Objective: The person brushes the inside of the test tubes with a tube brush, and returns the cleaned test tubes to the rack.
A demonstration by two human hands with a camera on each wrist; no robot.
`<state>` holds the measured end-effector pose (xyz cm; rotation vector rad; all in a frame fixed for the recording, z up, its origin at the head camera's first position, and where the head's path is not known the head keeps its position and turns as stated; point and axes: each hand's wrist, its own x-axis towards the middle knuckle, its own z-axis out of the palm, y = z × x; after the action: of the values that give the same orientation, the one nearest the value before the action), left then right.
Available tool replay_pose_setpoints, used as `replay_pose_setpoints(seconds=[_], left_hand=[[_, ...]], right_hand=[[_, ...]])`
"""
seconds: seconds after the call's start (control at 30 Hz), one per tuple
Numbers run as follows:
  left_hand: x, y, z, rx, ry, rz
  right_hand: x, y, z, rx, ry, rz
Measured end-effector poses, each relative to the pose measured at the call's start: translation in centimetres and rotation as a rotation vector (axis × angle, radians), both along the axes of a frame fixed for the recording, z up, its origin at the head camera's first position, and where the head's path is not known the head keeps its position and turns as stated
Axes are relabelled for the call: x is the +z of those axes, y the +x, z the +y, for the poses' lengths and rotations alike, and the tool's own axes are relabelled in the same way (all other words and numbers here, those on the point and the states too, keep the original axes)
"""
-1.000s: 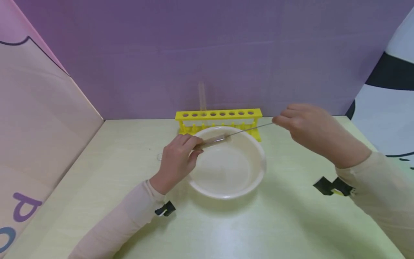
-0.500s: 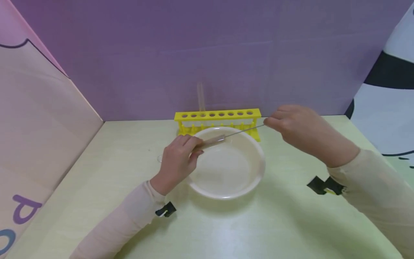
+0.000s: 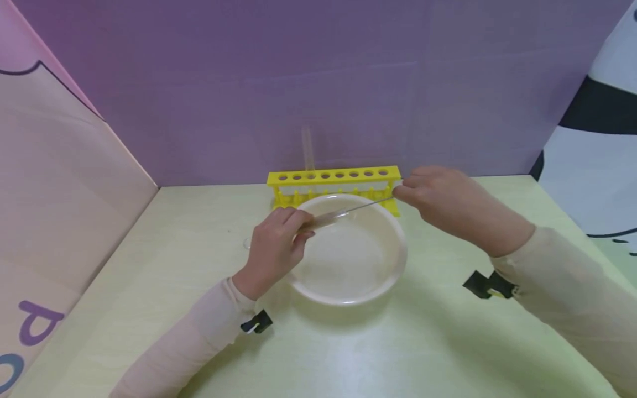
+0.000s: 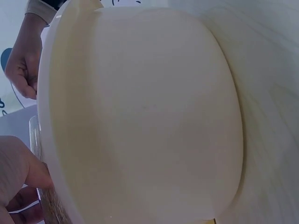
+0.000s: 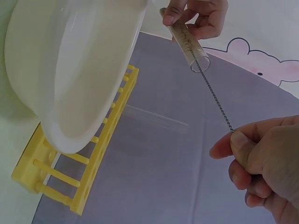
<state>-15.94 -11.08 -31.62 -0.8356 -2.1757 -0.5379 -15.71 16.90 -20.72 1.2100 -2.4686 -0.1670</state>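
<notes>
My left hand [image 3: 275, 243] grips a clear glass test tube [image 5: 192, 52], tilted above the cream basin [image 3: 348, 301]. The tube's mouth faces right, and its rounded end shows beyond the left hand in the head view. Inside the tube sit the brownish bristles of a test tube brush [image 5: 212, 95], whose twisted wire handle comes out of the mouth. Thumb and forefinger of my right hand [image 5: 268, 161] pinch that wire a short way from the mouth. In the left wrist view the basin covers part of the tube [image 4: 35, 135]; the brush tip is hidden by the left hand.
Behind the basin stands a yellow test tube rack [image 3: 333, 176] with a row of round holes. Another clear test tube [image 3: 308, 149] stands in it, left of centre. A purple backdrop [image 3: 318, 83] rises at the table's far edge.
My right hand has moved left and slightly down, pushing the brush deeper into the test tube, so less wire shows between hand and mouth. The left hand has stayed nearly still.
</notes>
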Motion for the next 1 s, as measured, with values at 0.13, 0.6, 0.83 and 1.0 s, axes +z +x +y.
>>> replay_pose_setpoints(seconds=[0.13, 0.6, 0.83, 1.0], left_hand=[[0.0, 0.0, 0.0, 0.000, -0.004, 0.002], [0.1, 0.0, 0.3, -0.022, 0.014, 0.003], [0.1, 0.1, 0.4, -0.039, 0.020, 0.012], [0.0, 0.1, 0.5, -0.034, 0.024, 0.017]], right_hand=[[-0.1, -0.2, -0.3, 0.045, -0.030, 0.024], [-0.5, -0.5, -1.7, 0.081, -0.005, 0.034], [-0.9, -0.6, -2.5, 0.095, -0.004, 0.018], [-0.9, -0.5, -3.2, 0.079, 0.068, 0.022]])
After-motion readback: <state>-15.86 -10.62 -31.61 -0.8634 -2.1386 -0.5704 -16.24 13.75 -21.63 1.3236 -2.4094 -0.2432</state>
